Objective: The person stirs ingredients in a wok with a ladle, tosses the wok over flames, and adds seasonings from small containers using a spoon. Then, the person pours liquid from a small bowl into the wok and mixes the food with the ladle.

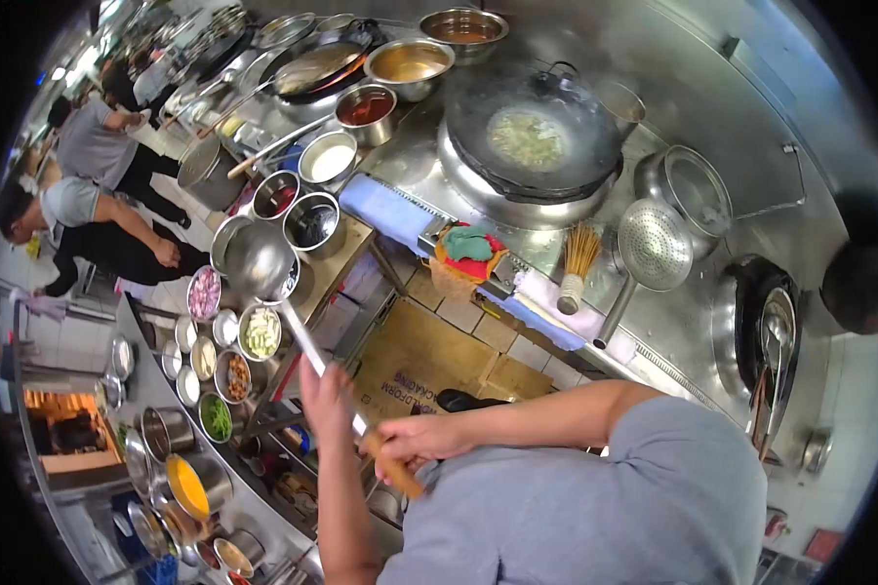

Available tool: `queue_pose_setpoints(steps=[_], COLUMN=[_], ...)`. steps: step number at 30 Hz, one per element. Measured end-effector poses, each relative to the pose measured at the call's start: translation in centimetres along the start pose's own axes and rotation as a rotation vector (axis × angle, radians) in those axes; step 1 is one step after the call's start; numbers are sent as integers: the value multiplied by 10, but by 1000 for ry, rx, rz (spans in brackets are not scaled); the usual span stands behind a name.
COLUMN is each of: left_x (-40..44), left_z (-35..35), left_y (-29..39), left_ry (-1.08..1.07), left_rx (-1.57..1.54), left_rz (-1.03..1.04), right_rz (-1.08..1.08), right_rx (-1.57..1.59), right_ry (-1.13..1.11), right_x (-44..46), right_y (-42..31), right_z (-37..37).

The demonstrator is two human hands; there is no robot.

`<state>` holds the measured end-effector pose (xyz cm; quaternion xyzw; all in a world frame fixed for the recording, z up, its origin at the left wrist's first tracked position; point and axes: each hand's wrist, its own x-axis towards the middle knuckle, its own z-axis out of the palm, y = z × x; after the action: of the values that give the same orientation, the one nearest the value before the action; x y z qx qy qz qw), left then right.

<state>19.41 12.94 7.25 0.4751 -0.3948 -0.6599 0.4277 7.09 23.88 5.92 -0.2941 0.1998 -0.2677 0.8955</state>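
A large metal wok ladle (259, 261) with a long shaft and wooden end slants across the middle, its bowl hanging over the steel containers at left. My right hand (415, 445) is closed round its wooden handle close to my body. Farther up, my left hand (328, 402), slightly blurred, is wrapped about the metal shaft. Near the bowl stand a pot of dark liquid (312, 222), a bowl of pale cut vegetables (260, 332) and a bowl of chopped purple-pink pieces (204, 293). On the stove, a wok (532, 136) holds steaming pale-green food in liquid.
A perforated strainer (656, 246) and bamboo brush (581, 261) lie along the stove's front, near bundled cloths (468, 250). Other woks stand right (751, 327) and far left. Two co-workers (98, 219) are at upper left. Flattened cardboard (429, 366) covers the floor.
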Motion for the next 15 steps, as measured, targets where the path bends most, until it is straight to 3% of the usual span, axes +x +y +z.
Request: queue_pose_setpoints(steps=[2,4,7,8,12,14,15], left_x=[32,57,85,90,117,137,151], left_z=[69,121,180,187,176,146,124], left_y=[-1,-9,-25,-27,-94,-133,-157], left_ry=[-58,-208,-445,-647,-1066,-1188,-1221], left_rx=[9,72,53,82,381,603,730], left_rz=[17,32,-208,-290,-270,-226,-196], right_rz=[-285,-504,-621,-636,-761,-674,-683], right_rx=[513,612,427,372,195,32,39], right_ry=[296,366,700,844,1263,1543,1569], right_x=[-29,-54,-111,-131,-197,-222,-228], right_y=[-26,-44,-80,-82,-101,-114,-119], right_z=[12,-7,-29,-44,-95,-131,-148])
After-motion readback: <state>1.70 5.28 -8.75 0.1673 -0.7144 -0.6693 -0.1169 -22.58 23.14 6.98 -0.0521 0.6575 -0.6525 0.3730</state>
